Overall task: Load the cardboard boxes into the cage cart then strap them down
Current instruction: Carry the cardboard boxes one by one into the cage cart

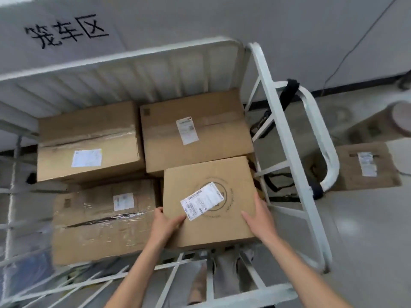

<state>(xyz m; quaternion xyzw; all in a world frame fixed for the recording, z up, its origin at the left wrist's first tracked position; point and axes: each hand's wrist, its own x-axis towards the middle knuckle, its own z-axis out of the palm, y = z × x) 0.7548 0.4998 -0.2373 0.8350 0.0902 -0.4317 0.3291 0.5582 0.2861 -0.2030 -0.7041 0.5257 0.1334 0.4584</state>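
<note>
Judging by the layout, about midway through loading, and no strapping begun. Already lying inside the cart (pixel 124 55): a taped box (pixel 100 230) just left of the left grip (pixel 165 223), and beyond both grips a far-left box (pixel 89 134) and a far-right box (pixel 213 134), side by side near the back rail. Seemingly being set into the near right corner: the held box (pixel 200 172), slightly turned, close against the taped box and hiding the near edge of the far-right box; impossible to tell whether resting flat yet. Not yet loaded: at least one floor box (pixel 364 172), well to the right of the right grip (pixel 260 218), outside the cart. Hanging on the side gate beyond the right grip: a black strap (pixel 288 92), unused. Left grip wrapped round the near left corner of the held box, thumb on top beside the label (pixel 201 200), fingers down the side. Right grip laid straight along the right edge, thumb on the top face, pressing rather than clasping. Both forearms reaching forward over the near rail.
</note>
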